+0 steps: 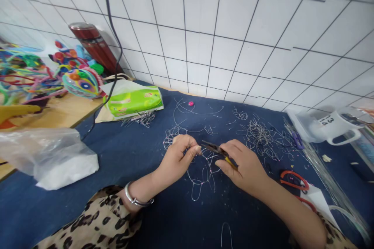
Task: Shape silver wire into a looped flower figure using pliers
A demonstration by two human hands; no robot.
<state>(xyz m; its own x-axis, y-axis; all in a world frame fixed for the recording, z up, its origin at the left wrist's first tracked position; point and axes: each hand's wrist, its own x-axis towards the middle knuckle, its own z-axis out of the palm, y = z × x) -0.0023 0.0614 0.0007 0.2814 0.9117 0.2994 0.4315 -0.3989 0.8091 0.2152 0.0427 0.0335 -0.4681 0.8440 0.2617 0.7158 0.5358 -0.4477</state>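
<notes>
My left hand (182,155) is closed in a pinch, thumb against forefinger, on a looped wire piece (201,183). That piece is a ring of thin silvery wire with bent loops and small pinkish beads, hanging below my fingertips. In my right hand (244,163) is a pair of pliers (214,148) with dark jaws and yellow grips. The jaws point left, close to my left fingertips and just above the wire ring; whether they touch the wire I cannot tell. Another coil of looped wire (171,137) lies behind my left hand.
On the blue cloth (128,155) lie a tangle of wire (260,136), red-handled scissors (295,179) and a pink round object (191,103). A green tissue pack (134,101) and plastic bag (67,163) are left. A white mug (339,124) stands right. A black cable (109,15) hangs down.
</notes>
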